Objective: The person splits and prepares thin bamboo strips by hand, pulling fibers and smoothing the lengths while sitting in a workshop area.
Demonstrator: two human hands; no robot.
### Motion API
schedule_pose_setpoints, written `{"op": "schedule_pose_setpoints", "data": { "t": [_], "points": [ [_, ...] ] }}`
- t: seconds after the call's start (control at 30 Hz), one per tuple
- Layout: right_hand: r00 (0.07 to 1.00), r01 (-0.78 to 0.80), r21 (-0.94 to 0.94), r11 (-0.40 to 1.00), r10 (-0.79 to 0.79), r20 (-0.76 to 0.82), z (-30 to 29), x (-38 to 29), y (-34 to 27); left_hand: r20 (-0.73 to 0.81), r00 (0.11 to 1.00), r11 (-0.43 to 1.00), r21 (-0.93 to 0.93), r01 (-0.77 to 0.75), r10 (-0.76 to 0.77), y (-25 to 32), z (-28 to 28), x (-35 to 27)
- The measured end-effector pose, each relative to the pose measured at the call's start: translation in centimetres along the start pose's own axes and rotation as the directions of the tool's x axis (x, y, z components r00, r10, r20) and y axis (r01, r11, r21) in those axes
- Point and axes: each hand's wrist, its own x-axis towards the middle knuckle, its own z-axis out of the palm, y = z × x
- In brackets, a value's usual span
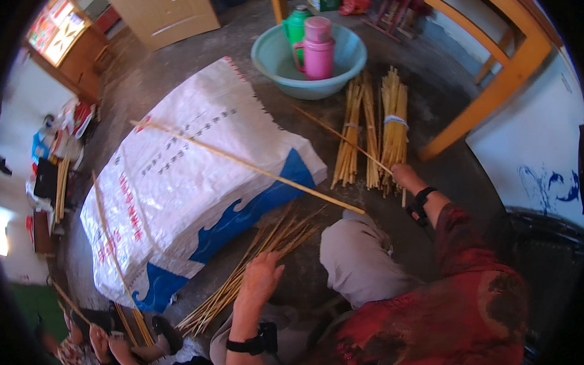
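My right hand (406,177) grips the near end of a thin brown stick (341,136), which slants up and left across the front of the tied stick bundles. My left hand (260,280) is raised over my lap, with nothing visible in it and the thumb apart from the fingers. Beneath and beyond it, a loose pile of thin sticks (223,293) lies on the floor. One longer pale stick (243,161) lies across a white woven plastic sack (194,133) with printed writing and blue waves; its near end reaches past the sack toward my knee.
Bundles of sticks (393,126) stand beside a light-blue basin (313,90) holding a pink thermos flask (319,51) and a green one (294,25). A wooden table leg (487,98) slants at the right. At lower left, another person's hands (104,341) hold a stick.
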Motion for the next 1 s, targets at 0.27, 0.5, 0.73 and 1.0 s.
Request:
{"op": "schedule_pose_setpoints", "data": {
  "t": [0.27, 0.5, 0.73, 1.0],
  "points": [
    [0.895, -0.114, -0.387, 0.915, -0.074, -0.44, 4.2, -1.0, 0.4, 0.102, 0.991, 0.996, 0.002, 0.085, -0.085, 0.4, 0.0, 1.3],
    [0.947, -0.097, -0.555, 0.826, -0.096, -0.307, 3.6, 2.1, -1.3, 0.125, 0.989, 0.997, 0.002, 0.075, -0.075, 0.9, -0.2, 2.0],
    [0.928, 0.129, -0.009, 0.992, -0.124, -0.352, 0.7, -3.3, -5.0, -0.026, 0.998, 0.988, -0.144, 0.06, -0.065, 0.6, -0.5, 1.6],
    [0.763, 0.291, 0.052, 0.955, -0.199, -0.615, -5.8, -13.7, -5.4, -0.476, 0.873, 0.968, -0.153, -0.199, 0.104, 1.0, -1.3, 1.5]
  ]
}}
